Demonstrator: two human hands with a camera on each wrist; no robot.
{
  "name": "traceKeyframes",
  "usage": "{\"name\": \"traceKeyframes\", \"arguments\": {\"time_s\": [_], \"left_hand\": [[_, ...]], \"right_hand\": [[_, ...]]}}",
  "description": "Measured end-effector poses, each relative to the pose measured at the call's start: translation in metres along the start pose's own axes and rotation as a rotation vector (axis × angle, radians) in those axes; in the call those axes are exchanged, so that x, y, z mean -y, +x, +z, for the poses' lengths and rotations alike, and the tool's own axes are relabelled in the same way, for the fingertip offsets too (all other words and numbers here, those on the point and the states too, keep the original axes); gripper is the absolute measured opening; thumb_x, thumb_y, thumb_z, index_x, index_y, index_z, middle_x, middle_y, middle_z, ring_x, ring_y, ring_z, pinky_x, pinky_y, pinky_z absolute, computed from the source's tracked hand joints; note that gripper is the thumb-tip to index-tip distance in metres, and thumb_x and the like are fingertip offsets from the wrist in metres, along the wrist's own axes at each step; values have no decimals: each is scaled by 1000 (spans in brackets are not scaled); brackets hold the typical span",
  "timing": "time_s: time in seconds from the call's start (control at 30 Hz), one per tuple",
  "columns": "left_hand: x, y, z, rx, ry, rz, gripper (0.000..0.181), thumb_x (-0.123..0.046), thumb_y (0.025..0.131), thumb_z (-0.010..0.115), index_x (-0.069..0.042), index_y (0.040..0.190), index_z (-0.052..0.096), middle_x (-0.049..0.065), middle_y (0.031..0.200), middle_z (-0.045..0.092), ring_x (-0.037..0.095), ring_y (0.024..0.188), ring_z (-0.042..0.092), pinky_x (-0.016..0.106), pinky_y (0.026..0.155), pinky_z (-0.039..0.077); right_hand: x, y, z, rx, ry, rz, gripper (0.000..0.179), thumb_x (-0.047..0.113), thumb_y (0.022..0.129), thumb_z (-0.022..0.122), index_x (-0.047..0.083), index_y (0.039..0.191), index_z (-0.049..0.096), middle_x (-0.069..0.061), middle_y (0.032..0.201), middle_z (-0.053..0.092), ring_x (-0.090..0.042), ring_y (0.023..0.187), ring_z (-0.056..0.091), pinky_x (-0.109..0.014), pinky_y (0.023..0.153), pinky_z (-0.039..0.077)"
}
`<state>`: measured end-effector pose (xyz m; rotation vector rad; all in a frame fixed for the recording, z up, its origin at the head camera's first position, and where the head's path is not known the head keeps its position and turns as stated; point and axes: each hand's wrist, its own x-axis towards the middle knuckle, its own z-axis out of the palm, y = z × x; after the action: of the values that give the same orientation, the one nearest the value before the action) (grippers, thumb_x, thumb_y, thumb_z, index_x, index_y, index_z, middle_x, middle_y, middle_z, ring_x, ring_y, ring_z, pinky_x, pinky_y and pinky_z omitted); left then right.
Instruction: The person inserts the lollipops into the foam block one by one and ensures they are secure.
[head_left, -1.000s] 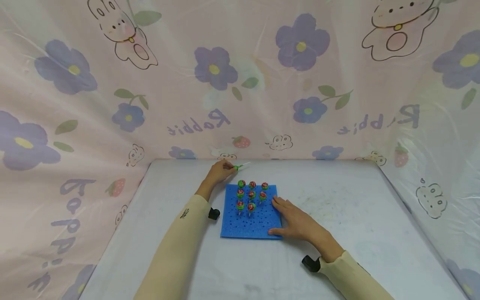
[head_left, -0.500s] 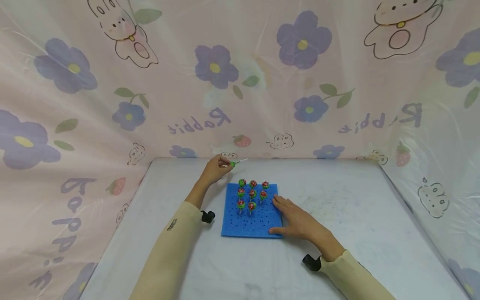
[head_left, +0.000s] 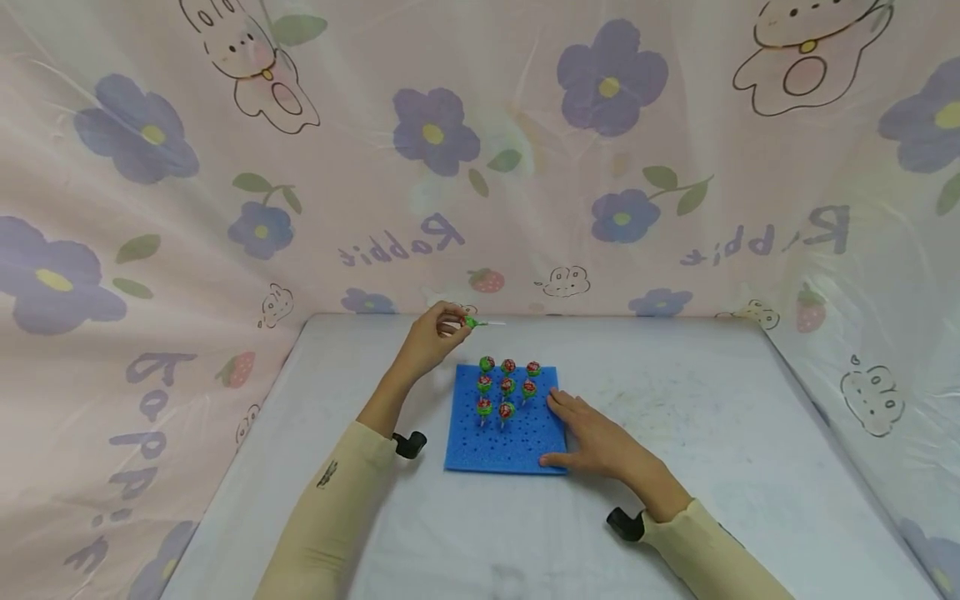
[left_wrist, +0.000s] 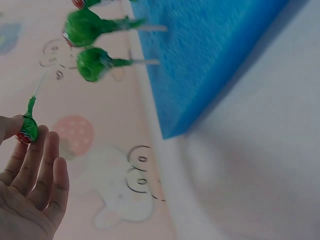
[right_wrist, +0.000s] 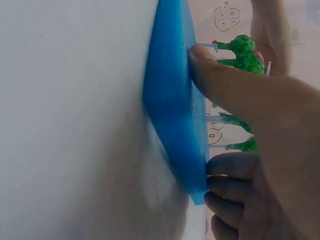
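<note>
Nearest the camera, two cream sleeves [head_left: 697, 550] are reaching in over the pale grey table [head_left: 720, 467], each wrist carrying a small black mount. The right hand [head_left: 596, 437] is lying flat with its fingers stretched out and relaxed, gripping nothing; it is pressing down on the right edge of the blue foam pad [head_left: 498, 442], with the thumb at the pad's near right corner. In the right wrist view the thumb [right_wrist: 235, 82] is resting on the pad's top face while the other fingers are sitting against its edge [right_wrist: 172, 125]. The pad is lying flat on the table between the two forearms, its surface dotted with rows of small holes. Eight planted lollipops [head_left: 507, 387] in green and red wrappers are standing upright in the far half of the pad, three in the far row, three in the middle and two in the nearer row, their sticks pushed into the holes; the nearest of them is standing just beside the right hand's fingertips. Beyond the pad's far left corner, the left hand [head_left: 431, 342] is hovering above the table, pinching the loose lollipop [head_left: 472, 322] by its wrapped head between thumb and fingertips, the white stick pointing right and roughly level. In the left wrist view the same sweet [left_wrist: 27, 129] is sitting at the fingertips [left_wrist: 45, 150], clear of the pad. Behind everything, a pink sheet [head_left: 480, 150] printed with purple flowers and rabbits is hanging around the table.
</note>
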<state>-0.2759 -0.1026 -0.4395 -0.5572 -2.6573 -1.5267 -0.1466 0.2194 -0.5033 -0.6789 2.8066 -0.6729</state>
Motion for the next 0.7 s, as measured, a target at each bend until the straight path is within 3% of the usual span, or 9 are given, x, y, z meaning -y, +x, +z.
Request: {"name": "traceKeyframes", "arguments": {"time_s": [0.4,0.7], "left_hand": [[-28,-19,7,8,24,137,34,-27,107,71,-13,138,66,5,129,72,22,113,71,45,101,59],[-45,-36,16,77,16,178,31,-29,107,70,-19,136,68,-2,125,73,20,114,69,46,102,58]], "right_hand": [[1,1,-1,2,-4,3,111,61,87,85,-2,165,37,-20,174,30,-52,157,30,-66,124,34],[0,1,-1,-1,-3,-12,111,63,87,83,-3,164,37,-22,173,30,-53,156,30,-67,123,34]]}}
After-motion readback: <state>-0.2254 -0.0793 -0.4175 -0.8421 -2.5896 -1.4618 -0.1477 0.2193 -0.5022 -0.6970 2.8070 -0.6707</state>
